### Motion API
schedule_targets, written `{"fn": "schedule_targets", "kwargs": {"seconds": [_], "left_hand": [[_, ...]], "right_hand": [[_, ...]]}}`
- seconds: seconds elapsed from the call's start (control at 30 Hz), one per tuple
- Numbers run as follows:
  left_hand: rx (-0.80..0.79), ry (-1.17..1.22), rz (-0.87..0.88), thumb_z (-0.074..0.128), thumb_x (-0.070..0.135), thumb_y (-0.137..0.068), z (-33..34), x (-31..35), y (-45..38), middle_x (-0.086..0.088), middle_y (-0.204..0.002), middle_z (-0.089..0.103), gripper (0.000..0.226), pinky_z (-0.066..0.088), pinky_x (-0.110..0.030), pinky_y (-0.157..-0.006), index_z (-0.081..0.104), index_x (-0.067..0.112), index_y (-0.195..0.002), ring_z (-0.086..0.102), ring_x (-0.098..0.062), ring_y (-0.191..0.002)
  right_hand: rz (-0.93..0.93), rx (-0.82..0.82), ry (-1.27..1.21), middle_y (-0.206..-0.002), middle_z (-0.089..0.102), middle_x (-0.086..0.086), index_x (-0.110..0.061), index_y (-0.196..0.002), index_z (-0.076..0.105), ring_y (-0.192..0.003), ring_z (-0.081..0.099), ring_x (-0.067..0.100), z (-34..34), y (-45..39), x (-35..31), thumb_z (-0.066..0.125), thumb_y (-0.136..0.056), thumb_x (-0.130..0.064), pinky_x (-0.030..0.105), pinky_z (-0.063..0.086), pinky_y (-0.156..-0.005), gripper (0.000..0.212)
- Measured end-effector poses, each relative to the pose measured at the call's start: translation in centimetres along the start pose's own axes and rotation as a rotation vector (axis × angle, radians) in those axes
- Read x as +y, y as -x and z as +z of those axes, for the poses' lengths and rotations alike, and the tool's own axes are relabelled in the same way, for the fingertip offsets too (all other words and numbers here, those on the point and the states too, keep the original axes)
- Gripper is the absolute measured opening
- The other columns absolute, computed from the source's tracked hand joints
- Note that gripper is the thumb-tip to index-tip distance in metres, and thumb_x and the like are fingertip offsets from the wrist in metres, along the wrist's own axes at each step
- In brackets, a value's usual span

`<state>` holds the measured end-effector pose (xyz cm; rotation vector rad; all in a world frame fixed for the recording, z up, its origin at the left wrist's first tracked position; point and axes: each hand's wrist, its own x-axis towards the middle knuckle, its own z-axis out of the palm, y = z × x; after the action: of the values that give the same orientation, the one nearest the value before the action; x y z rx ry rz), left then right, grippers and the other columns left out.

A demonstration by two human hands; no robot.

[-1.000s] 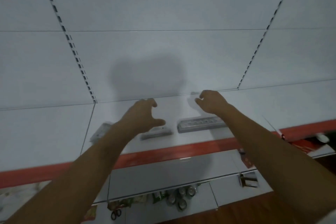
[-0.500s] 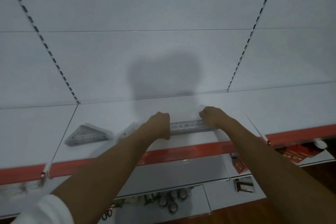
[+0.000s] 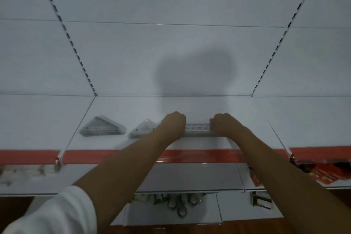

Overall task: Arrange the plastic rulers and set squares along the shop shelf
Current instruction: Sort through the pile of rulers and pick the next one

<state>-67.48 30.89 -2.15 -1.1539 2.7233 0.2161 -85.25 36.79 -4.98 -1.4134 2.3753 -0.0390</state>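
Head view: rulers (image 3: 197, 129) lie flat mid-shelf, left hand (image 3: 173, 126) curled over their left end, right hand (image 3: 224, 124) gripping the right end. Left of them, two set-square packs (image 3: 102, 128) (image 3: 143, 129) sit apart on the white shelf (image 3: 256, 119), near its red edge.

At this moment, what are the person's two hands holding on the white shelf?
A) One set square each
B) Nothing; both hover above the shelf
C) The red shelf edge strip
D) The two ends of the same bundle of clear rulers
D: the left hand and the right hand each grip an end of the bundle of clear rulers, while the two set square stacks lie untouched to the left.
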Motion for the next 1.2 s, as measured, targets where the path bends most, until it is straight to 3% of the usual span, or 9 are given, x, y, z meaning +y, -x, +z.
{"fn": "schedule_targets", "kwargs": {"seconds": [0.13, 0.37, 0.57, 0.67, 0.73, 0.87, 1.0, 1.13, 1.2], "left_hand": [[-0.027, -0.001, 0.008, 0.071, 0.003, -0.078, -0.4, 0.1, 0.2, -0.015, -0.105, 0.064, 0.022, 0.049, -0.032, -0.075, 0.063, 0.001, -0.099, 0.064, -0.03, -0.094], [-0.044, 0.019, 0.046, 0.079, 0.015, -0.076, -1.2, -0.1, 0.2, -0.012, -0.102, 0.064, 0.035, 0.052, -0.032, -0.076, 0.064, 0.003, -0.105, 0.064, -0.027, -0.091], [0.017, 0.092, 0.094, 0.078, 0.023, -0.077, -1.8, -2.0, 0.8, -0.013, -0.109, 0.062, 0.044, 0.049, -0.032, -0.076, 0.06, 0.004, -0.112, 0.061, -0.027, -0.1], [0.137, 0.302, 0.064, 0.071, 0.034, -0.083, -3.3, -4.8, 1.5, -0.01, -0.122, 0.058, 0.047, 0.045, -0.033, -0.091, 0.057, 0.009, -0.121, 0.054, -0.026, -0.111], [0.209, 0.371, -0.01, 0.067, 0.03, -0.087, -4.3, -7.7, 1.9, -0.009, -0.122, 0.059, 0.037, 0.045, -0.032, -0.091, 0.058, 0.012, -0.118, 0.055, -0.026, -0.11], [0.115, 0.216, -0.122, 0.064, 0.017, -0.088, -3.6, -13.5, 3.1, -0.009, -0.122, 0.059, 0.03, 0.045, -0.033, -0.092, 0.059, 0.012, -0.117, 0.055, -0.025, -0.111], [-0.067, 0.067, -0.13, 0.079, 0.039, -0.075, -1.5, -15.7, 4.6, -0.007, -0.119, 0.06, 0.057, 0.048, -0.038, -0.094, 0.059, 0.01, -0.119, 0.055, -0.025, -0.111], [-0.043, -0.108, -0.107, 0.078, 0.053, -0.07, -0.1, -15.2, 5.1, -0.003, -0.098, 0.061, 0.051, 0.043, -0.036, -0.084, 0.059, 0.012, -0.094, 0.055, -0.024, -0.101], [0.009, -0.155, -0.088, 0.077, 0.049, -0.074, 0.4, -14.9, 5.0, -0.005, -0.101, 0.061, 0.048, 0.041, -0.036, -0.085, 0.06, 0.011, -0.098, 0.054, -0.024, -0.103]], "right_hand": [[0.006, -0.03, 0.097, -0.121, 0.055, 0.02, -0.001, -0.118, 0.051, -0.109, 0.053, 0.031, -0.9, -0.1, 0.1, 0.028, -0.103, -0.031, 0.031, 0.038, -0.083, 0.041], [0.083, -0.023, 0.071, -0.13, 0.053, 0.024, 0.002, -0.127, 0.05, -0.116, 0.052, 0.034, -1.3, 0.5, -0.3, 0.02, -0.102, -0.044, 0.036, 0.04, -0.093, 0.06], [0.127, 0.177, 0.077, -0.122, 0.056, 0.016, -0.01, -0.122, 0.055, -0.111, 0.053, 0.034, -1.0, 1.5, -2.4, 0.025, -0.098, -0.051, 0.045, 0.041, -0.097, 0.057], [0.009, 0.351, 0.085, -0.118, 0.058, 0.011, -0.015, -0.119, 0.059, -0.109, 0.054, 0.031, -1.5, 2.2, -4.9, 0.032, -0.099, -0.045, 0.042, 0.041, -0.092, 0.046], [-0.144, 0.339, -0.044, -0.114, 0.061, 0.008, -0.016, -0.116, 0.06, -0.107, 0.057, 0.028, -1.4, 2.2, -6.6, 0.042, -0.097, -0.042, 0.039, 0.043, -0.091, 0.037], [-0.391, 0.179, -0.068, -0.113, 0.062, -0.002, -0.022, -0.124, 0.055, -0.107, 0.056, 0.018, -0.3, 2.3, -11.1, 0.058, -0.089, -0.05, 0.038, 0.04, -0.095, 0.045], [-0.412, 0.119, 0.215, -0.129, 0.056, -0.004, -0.027, -0.138, 0.043, -0.121, 0.047, 0.018, 2.0, 2.1, -15.0, 0.062, -0.075, -0.068, 0.041, 0.027, -0.103, 0.078], [-0.405, 0.084, 0.398, -0.13, 0.055, 0.001, -0.024, -0.139, 0.035, -0.123, 0.046, 0.023, 3.9, 2.2, -17.2, 0.071, -0.075, -0.055, 0.045, 0.019, -0.106, 0.08], [-0.41, 0.11, 0.425, -0.125, 0.058, 0.002, -0.022, -0.136, 0.037, -0.119, 0.049, 0.023, 4.2, 2.2, -17.6, 0.072, -0.078, -0.047, 0.042, 0.022, -0.103, 0.072]]}}
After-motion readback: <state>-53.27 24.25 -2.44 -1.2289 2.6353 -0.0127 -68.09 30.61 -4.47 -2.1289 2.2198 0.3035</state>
